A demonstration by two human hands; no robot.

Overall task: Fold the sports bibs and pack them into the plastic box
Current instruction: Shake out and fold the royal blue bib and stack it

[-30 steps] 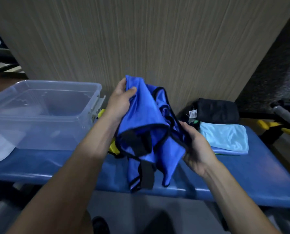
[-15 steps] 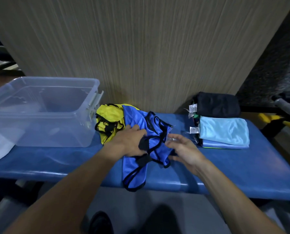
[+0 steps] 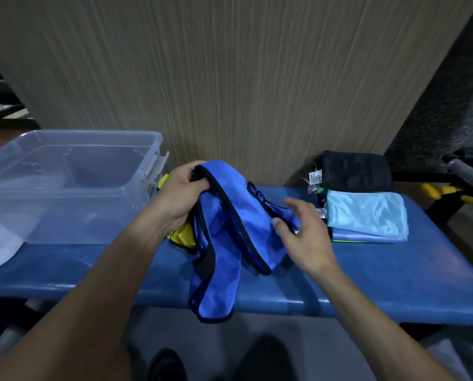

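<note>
At far left on the blue tabletop (image 3: pixel 367 276) stands the clear plastic box (image 3: pixel 73 185), with no bibs visible in it. Beside it, the left hand (image 3: pixel 179 196) has its grip closed on the black-trimmed top edge of the blue bib (image 3: pixel 224 237), which hangs over the front edge above a yellow bib (image 3: pixel 184 233). The right hand (image 3: pixel 304 235) hovers with a loose, wide grip holding nothing, folded cloths (image 3: pixel 364 215) beyond; gathered single-handed, the slippery bib could twist and fold crooked.
</note>
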